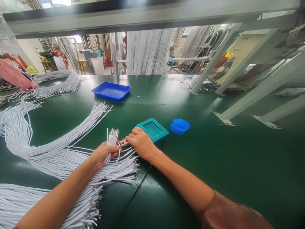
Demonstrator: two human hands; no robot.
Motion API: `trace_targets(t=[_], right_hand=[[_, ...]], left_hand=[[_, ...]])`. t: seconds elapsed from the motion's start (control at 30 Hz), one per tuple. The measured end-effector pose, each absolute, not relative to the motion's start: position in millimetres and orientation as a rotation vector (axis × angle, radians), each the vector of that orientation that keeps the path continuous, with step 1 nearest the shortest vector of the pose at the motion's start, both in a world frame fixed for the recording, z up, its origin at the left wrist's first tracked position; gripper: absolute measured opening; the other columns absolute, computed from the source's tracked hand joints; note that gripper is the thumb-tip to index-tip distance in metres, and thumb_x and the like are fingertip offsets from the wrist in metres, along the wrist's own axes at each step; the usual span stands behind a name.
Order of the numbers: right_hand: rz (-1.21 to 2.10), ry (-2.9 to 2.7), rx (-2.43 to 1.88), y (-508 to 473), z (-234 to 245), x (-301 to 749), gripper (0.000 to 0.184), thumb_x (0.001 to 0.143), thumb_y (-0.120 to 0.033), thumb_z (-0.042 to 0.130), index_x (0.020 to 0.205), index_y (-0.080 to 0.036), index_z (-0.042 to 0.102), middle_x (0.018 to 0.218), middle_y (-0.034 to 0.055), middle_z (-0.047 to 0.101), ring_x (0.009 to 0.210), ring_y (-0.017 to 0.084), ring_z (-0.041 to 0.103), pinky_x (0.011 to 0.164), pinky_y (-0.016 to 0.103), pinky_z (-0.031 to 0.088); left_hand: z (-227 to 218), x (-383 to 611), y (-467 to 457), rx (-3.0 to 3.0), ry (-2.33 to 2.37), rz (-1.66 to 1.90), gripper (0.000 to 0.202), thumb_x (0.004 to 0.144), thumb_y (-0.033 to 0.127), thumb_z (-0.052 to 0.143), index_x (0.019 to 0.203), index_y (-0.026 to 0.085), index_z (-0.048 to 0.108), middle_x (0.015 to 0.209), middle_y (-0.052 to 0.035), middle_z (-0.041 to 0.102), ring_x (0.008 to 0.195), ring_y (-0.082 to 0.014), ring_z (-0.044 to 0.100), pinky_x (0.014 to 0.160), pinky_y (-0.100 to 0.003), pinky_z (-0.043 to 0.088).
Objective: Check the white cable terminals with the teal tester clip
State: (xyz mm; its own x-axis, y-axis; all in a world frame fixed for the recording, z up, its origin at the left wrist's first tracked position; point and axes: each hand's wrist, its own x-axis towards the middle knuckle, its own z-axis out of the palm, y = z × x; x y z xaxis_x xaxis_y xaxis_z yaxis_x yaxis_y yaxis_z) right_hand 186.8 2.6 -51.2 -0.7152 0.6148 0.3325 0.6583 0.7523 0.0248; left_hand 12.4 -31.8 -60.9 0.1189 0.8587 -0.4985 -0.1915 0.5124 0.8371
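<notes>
White slim-cord bunch (112,137) w/ metallic-looking tips stands roughly upright in the L hand (103,154), which is closed round it over the glossy green tabletop (214,171). R hand (141,142) pinches a small pink-and-silver hand tool (124,142) right by the L fingertips; exact type too small to tell. Prob. best: tips level, one cord singled out at a time, tool square to it, L fingertips clear of its end. Loose white cords (119,168) fan out below, so mind snags. Square teal plastic tray (153,129) sits just beyond the R hand, then the round blue plastic cup (180,128); rectangular cobalt plastic tray (111,90) is farther off.
</notes>
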Motion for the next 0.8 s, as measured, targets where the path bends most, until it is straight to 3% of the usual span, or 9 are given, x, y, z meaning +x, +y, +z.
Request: trace_targets(t=[0.23,0.3,0.33,0.4,0.47,0.63,0.8], right_hand=[[-0.208,-2.698,-0.960,5.3,-48.2,190.6,0.021,0.086,-0.022,0.046,0.075,-0.015,0.061,0.070,0.0063,0.063,0.075,0.018,0.045,0.076,0.031,0.033],[-0.200,-2.645,-0.997,8.2,-45.4,195.8,0.020,0.084,-0.031,0.050,0.093,-0.017,0.061,0.086,0.0069,0.065,0.087,0.021,0.046,0.085,0.035,0.031],[-0.219,-2.571,-1.063,10.0,-44.8,198.8,0.028,0.083,-0.036,0.051,0.105,-0.019,0.058,0.098,0.0077,0.063,0.096,0.024,0.044,0.090,0.040,0.027],[-0.287,-2.359,-1.297,13.7,-46.3,203.8,0.045,0.083,-0.042,0.048,0.123,-0.023,0.045,0.122,0.0099,0.051,0.112,0.030,0.034,0.095,0.050,0.018],[-0.328,-2.228,-1.483,16.6,-50.5,206.6,0.048,0.086,-0.043,0.041,0.130,-0.024,0.037,0.132,0.0110,0.041,0.120,0.035,0.025,0.096,0.056,0.012],[-0.262,-2.225,-1.568,18.3,-58.5,206.7,0.047,0.088,-0.043,0.035,0.131,-0.024,0.035,0.133,0.0100,0.039,0.123,0.035,0.021,0.097,0.056,0.013],[-0.175,-2.187,-1.533,18.5,-54.8,207.4,0.044,0.088,-0.040,0.038,0.128,-0.021,0.041,0.126,0.0122,0.046,0.118,0.033,0.028,0.096,0.052,0.019]], left_hand=[[-61.1,13.2,-29.6,0.710,1.190,0.843,0.020,0.063,0.008,0.066,0.080,0.008,0.055,0.060,-0.0057,0.061,0.041,-0.0036,0.042,0.036,-0.013,0.028],[-60.6,13.2,-29.3,0.700,1.189,0.836,0.020,0.063,0.008,0.065,0.080,0.008,0.055,0.060,-0.0055,0.060,0.041,-0.0035,0.043,0.036,-0.013,0.029],[-60.4,13.1,-29.1,0.693,1.191,0.831,0.019,0.064,0.007,0.065,0.080,0.008,0.055,0.060,-0.0054,0.060,0.041,-0.0033,0.043,0.036,-0.013,0.029],[-60.2,12.8,-28.4,0.684,1.194,0.824,0.020,0.064,0.006,0.065,0.081,0.008,0.055,0.061,-0.0051,0.060,0.041,-0.0032,0.043,0.036,-0.013,0.030],[-59.8,12.5,-28.0,0.683,1.187,0.817,0.020,0.064,0.006,0.064,0.081,0.008,0.054,0.061,-0.0048,0.059,0.041,-0.0032,0.043,0.037,-0.013,0.031],[-54.2,9.7,-31.1,0.669,1.170,0.840,0.019,0.065,0.005,0.064,0.081,0.009,0.055,0.061,-0.0045,0.059,0.042,-0.0045,0.044,0.037,-0.014,0.032],[-47.6,0.0,-37.3,0.688,1.074,0.898,0.034,0.066,0.009,0.067,0.099,0.011,0.057,0.065,-0.0024,0.058,0.047,-0.0054,0.046,0.043,-0.016,0.037]])
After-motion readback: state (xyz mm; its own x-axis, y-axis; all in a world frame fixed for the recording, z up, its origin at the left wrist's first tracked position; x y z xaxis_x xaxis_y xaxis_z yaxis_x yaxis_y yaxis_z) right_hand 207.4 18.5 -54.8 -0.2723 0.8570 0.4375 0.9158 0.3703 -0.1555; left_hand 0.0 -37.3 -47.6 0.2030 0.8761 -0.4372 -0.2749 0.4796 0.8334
